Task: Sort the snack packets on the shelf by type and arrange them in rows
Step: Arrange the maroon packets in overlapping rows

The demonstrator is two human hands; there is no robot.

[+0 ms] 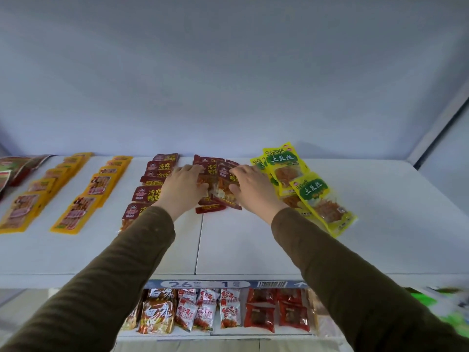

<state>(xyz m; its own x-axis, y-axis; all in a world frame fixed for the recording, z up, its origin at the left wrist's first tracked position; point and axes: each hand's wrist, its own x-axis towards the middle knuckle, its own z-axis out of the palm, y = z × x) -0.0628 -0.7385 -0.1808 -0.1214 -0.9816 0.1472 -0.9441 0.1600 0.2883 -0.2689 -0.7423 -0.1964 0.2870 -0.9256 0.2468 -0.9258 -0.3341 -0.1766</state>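
Wide white flat shelf (243, 250), two panels meeting at a seam down the middle. Far left, two rows of flat orange-yellow snack packets (96, 189) run near to far, overlapped like shingles. Right of them, a tidy row of dark red foil packets (152, 179). Far right, a loose fan of bright yellow-green plastic packets (312, 191), askew and not yet in a row.

Centre, between red row and yellow fan: a jumbled heap of dark red packets (218, 184), same type as the tidy row.

Step in hand, by judgement: squaring this heap into a second red row. Best done by pressing both sides inward evenly, then sliding packets one by one into a near-to-far overlap parallel to the neighbouring row.

Left hand (182, 189) rests on the heap's left edge, fingers mostly straight, loosely spread. Right hand (251, 189) sits on the right edge, fingers slightly bent; whether the thumb pinches a packet is hard to tell.
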